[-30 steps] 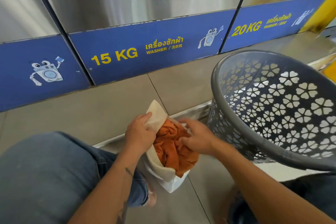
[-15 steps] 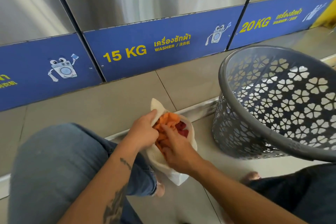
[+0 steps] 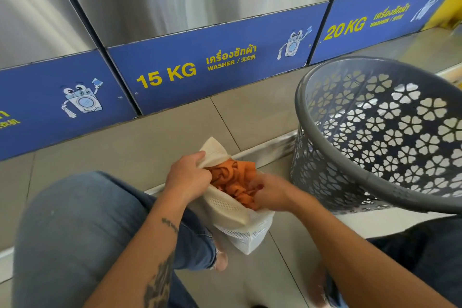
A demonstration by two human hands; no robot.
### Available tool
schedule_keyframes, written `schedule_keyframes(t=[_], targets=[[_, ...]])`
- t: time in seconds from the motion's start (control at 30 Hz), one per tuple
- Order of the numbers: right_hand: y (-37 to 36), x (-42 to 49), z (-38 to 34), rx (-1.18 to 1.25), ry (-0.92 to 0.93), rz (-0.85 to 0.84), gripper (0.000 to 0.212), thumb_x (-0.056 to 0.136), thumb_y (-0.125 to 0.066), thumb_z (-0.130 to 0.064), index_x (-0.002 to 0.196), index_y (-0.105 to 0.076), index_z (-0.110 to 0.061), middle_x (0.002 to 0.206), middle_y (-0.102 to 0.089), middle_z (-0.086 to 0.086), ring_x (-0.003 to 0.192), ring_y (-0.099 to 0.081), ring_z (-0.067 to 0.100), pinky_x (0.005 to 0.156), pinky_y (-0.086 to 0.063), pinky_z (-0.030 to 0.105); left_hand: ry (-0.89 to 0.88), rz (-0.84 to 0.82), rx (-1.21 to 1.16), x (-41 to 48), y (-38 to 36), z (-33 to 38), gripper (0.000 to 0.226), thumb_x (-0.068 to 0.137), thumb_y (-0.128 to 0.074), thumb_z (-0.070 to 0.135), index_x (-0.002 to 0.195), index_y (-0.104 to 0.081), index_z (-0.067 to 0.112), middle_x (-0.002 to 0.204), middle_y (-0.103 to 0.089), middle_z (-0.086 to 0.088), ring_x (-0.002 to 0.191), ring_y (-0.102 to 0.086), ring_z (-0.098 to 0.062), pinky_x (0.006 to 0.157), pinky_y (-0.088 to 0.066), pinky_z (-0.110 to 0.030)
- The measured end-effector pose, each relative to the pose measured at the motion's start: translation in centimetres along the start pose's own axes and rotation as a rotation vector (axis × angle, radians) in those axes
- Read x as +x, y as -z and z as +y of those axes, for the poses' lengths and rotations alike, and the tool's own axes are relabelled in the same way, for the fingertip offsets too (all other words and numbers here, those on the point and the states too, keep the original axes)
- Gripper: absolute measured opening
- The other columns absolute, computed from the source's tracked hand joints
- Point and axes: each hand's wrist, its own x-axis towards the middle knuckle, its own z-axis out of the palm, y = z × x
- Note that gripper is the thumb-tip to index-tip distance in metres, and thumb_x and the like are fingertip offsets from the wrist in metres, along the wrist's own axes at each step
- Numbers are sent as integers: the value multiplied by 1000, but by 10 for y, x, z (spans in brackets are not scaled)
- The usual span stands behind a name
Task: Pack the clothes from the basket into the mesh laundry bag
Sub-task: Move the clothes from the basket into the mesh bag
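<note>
A cream mesh laundry bag (image 3: pixel 225 205) stands on the floor between my knees, mouth up. An orange garment (image 3: pixel 233 176) fills its opening, with a bit of red cloth beside it. My left hand (image 3: pixel 186 177) grips the bag's left rim and pulls it open. My right hand (image 3: pixel 268 191) is closed on the orange garment at the bag's right rim, fingers partly inside the bag. The grey plastic basket (image 3: pixel 370 180) with flower-shaped holes stands to the right, tilted toward me; no clothes show in the part I can see.
Steel washing machines with blue bands (image 3: pixel 200 65) marked 15 KG and 20 KG stand on a tiled step (image 3: pixel 140 147) right ahead. My jeans-clad left knee (image 3: pixel 75 227) is at lower left, my right leg (image 3: pixel 425 257) at lower right.
My right hand has slid from the middle of the bag's mouth to its right rim, pressing the orange garment deeper. My left hand keeps its grip on the rim. The view shifted slightly.
</note>
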Motion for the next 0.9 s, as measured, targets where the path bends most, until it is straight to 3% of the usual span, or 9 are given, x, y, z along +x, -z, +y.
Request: schedule_keyframes(t=[0.07,0.17,0.23,0.3,0.37,0.5,0.6,0.7,0.9], targets=[[0,-2,-7,90,7,126,20,85,-70,-33,101,-59,-37,92,-60,-17,90,-59,9,83,-46,24,-7,-35,-15,0,-1,3,67,81,-50,12,143,-46,34,143,-48,-3,123,-49,-28,104,-44,-46],[-25,16,-1,16,117,339,62,82,-66,-39,141,-44,-37,137,-53,-7,127,-52,19,107,-43,40,-20,-68,-22,2,-2,6,66,81,-49,14,143,-46,35,144,-47,-2,123,-49,-27,104,-44,-47],[-46,31,6,-93,178,245,75,91,-53,-34,158,-19,-39,164,-25,-5,150,-22,23,123,-22,46,-33,-74,-36,3,-2,7,66,80,-49,14,142,-47,36,144,-48,-2,123,-50,-27,103,-45,-47],[-63,37,13,-176,161,98,74,97,-42,-40,159,-1,-43,170,-3,-8,156,2,22,125,-6,52,-38,-75,-50,3,-4,7,66,80,-49,11,142,-48,35,145,-48,-1,124,-50,-27,104,-45,-46],[-71,40,24,-226,78,-52,68,102,-36,-46,159,2,-44,170,6,-9,156,10,23,125,1,53,-32,-79,-55,3,-5,5,64,83,-49,10,142,-47,35,145,-48,-1,122,-50,-26,102,-45,-45],[-58,41,24,-203,-49,-121,66,102,-35,-52,158,-1,-47,170,6,-9,156,5,30,125,-1,54,-18,-90,-72,5,-3,2,62,86,-49,12,143,-45,37,144,-47,0,119,-51,-24,100,-47,-44],[-52,37,12,-233,-16,27,66,95,-39,-51,157,-15,-46,168,-14,-4,151,-16,36,121,-17,58,-15,-99,-85,7,-3,3,63,85,-49,15,143,-45,37,145,-47,1,122,-49,-24,103,-44,-45],[-53,24,-4,-236,118,261,66,86,-47,-44,149,-35,-36,149,-42,0,134,-39,30,114,-34,48,-10,-105,-89,7,-4,3,64,83,-50,15,143,-46,35,144,-48,0,121,-50,-25,102,-44,-44],[-31,16,-14,-80,63,321,29,82,-69,-39,111,-69,-31,109,-58,-4,98,-59,22,81,-54,38,9,-111,-100,12,-1,1,63,85,-50,9,143,-46,33,146,-46,0,125,-47,-25,102,-42,-39]])
